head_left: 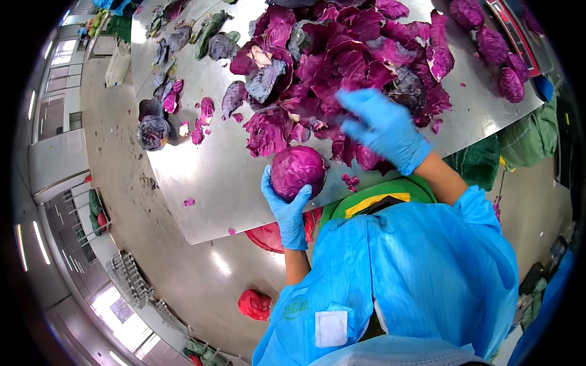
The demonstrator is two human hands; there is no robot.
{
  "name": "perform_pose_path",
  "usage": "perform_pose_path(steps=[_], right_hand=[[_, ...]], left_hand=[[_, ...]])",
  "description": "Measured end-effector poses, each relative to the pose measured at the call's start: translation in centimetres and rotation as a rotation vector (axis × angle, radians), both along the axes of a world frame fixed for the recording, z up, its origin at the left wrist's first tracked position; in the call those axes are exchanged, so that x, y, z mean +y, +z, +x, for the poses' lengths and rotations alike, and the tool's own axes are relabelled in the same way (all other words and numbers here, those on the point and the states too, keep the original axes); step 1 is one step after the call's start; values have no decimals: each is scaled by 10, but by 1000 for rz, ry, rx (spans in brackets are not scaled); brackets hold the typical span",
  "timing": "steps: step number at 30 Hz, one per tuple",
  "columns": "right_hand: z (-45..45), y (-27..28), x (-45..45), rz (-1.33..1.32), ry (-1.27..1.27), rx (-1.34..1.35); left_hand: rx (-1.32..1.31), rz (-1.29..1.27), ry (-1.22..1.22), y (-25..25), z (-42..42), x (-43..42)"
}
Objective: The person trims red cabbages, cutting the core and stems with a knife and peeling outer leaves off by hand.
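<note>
My left hand (287,215), in a blue glove, grips a round red cabbage (298,171) from below and the side at the near edge of the metal table. The cabbage is bright purple with a smooth, rounded surface. Over the near right of a large heap of torn red cabbage leaves (348,58), my right hand (387,129), also blue-gloved, has its fingers stretched out and apart. Slight motion blur softens it, and nothing shows in its grasp. Whether the fingertips touch the leaves I cannot tell.
The steel table (201,177) carries dark outer leaves (210,33) at the far left and a dark cabbage (152,132) near its left edge. Several purple cabbages (492,46) line the right side beside a red-edged tray (516,36). A red bag (254,304) lies on the floor.
</note>
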State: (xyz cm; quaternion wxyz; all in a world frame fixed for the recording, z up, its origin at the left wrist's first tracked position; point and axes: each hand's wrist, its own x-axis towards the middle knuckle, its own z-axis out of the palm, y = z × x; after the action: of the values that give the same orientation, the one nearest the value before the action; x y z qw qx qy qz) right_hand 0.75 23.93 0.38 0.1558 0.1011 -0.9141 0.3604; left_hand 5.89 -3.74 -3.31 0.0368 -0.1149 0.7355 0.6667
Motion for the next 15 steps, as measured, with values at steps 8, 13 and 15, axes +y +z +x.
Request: perform_pose_path(steps=[8,13,15], right_hand=[[-28,-3,-43,-53,433,-392],[-35,13,-47,203,425,-388],[-30,12,-53,339,415,-278]], left_hand=[[76,-51,-333,22,-31,27],[177,-272,-434,25,-39,28],[225,-311,-454,26,-41,29]])
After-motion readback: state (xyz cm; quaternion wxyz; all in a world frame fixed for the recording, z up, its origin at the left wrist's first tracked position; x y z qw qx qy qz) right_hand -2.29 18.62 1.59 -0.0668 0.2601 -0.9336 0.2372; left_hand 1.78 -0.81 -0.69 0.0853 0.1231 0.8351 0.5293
